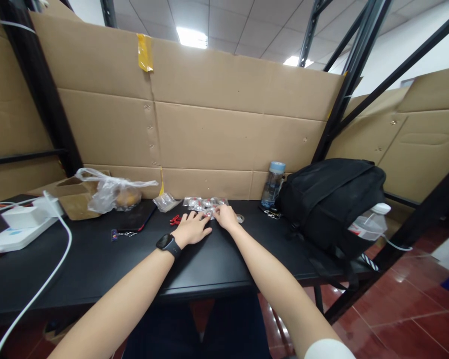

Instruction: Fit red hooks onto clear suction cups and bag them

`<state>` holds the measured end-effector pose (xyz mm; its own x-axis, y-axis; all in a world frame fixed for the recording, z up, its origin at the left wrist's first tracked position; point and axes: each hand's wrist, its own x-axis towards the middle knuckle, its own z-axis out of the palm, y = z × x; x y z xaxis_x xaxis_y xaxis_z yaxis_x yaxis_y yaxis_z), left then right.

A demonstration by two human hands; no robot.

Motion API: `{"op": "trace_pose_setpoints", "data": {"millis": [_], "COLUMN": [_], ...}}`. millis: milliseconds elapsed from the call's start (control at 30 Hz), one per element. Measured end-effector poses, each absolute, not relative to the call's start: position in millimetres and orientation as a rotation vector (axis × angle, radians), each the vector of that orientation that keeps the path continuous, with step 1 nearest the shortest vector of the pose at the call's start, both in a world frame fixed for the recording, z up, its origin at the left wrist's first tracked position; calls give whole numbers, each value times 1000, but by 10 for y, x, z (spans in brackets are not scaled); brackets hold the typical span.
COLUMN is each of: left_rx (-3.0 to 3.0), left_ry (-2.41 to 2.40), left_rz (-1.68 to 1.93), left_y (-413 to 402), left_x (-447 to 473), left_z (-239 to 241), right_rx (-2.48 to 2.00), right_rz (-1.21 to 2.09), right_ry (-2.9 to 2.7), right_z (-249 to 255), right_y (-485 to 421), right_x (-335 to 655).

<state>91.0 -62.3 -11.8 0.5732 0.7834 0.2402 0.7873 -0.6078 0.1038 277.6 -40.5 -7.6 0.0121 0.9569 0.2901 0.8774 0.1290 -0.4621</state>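
Several small clear plastic packets (200, 202) with red bits inside lie together on the black table (134, 269), near the cardboard wall. My left hand (191, 228), with a dark watch on its wrist, lies low over the table with its fingers stretched out and apart. Its fingertips reach the near edge of the packets. Close to its right, my right hand (225, 217) has its fingers bent and pressed together at the packets; what is between them is hidden. Red cord-like pieces (175, 220) lie left of my left hand. A roll of clear tape (240, 218) shows partly beside my right hand.
Left are a white power strip (20, 237) with a cable, a cardboard box (75, 199), a plastic bag (115, 192) and a dark tablet-like device (136, 219). Another clear packet (166, 202) lies behind. Right are a water bottle (273, 184) and a black backpack (333, 199). Cardboard (209, 134) walls the back.
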Motion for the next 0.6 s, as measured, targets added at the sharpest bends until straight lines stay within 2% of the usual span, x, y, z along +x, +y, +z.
{"op": "trace_pose_setpoints", "data": {"millis": [267,400,467,600], "left_rx": [-2682,-2654,-2663,-2753], "left_ry": [-1448,-1589,-1698,-1795], "left_rz": [-534,-691,-675,-586], "left_y": [-373,-123,-14,99], "left_x": [757,296,34,-229], "left_z": [-23,151,173,103], "right_rx": [-1710,-1793,-1823,-1849], "right_rz": [-74,150,276,308], "right_ry": [-2059,-2163,-2171,-2077], "right_z": [119,185,172,128], "right_y": [-499,-587,-593,-564], "right_x": [3029,3505,3672,3757]}}
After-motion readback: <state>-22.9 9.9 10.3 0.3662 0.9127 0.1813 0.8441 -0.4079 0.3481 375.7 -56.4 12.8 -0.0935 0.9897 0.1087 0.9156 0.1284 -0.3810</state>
